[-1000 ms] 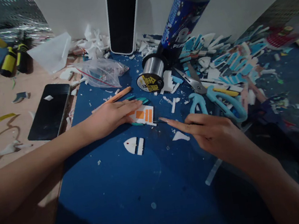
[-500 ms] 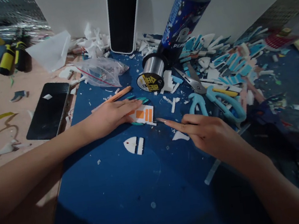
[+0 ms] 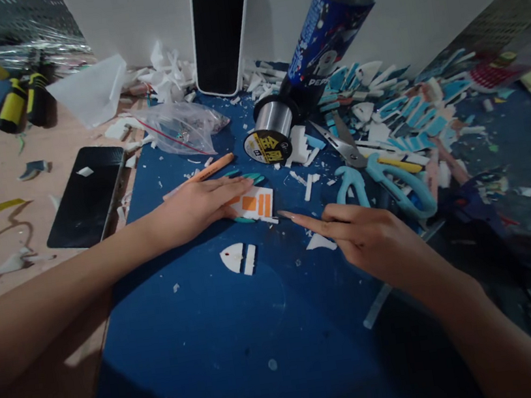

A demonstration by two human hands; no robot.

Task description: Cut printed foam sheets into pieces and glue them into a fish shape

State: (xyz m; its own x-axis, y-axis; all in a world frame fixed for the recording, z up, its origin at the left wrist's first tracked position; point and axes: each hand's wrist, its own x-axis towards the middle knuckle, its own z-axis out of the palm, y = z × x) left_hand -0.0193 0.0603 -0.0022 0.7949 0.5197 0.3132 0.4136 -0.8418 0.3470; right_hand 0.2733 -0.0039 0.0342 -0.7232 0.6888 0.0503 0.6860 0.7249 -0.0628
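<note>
My left hand [image 3: 201, 200] lies flat with its fingers stretched out, pressing on a white piece with orange shapes [image 3: 257, 204]. Teal edges [image 3: 244, 219] of something show under and around that piece. My right hand [image 3: 366, 231] is closed around a slim craft knife [image 3: 286, 214], its index finger stretched along the tool. The knife's tip is beside the lower right corner of the white and orange piece; most of its handle is hidden in the hand. Just below lie a white rounded cut-out [image 3: 232, 258] and a narrow white strip [image 3: 249, 260].
A blue mat [image 3: 207, 345] covers the work area. Blue-handled scissors [image 3: 399, 183], a wire spool [image 3: 271, 132] and a Pepsi bottle [image 3: 322, 39] stand or lie beyond the hands. White and blue scraps [image 3: 411, 112] are heaped behind. A phone [image 3: 87, 197] lies left.
</note>
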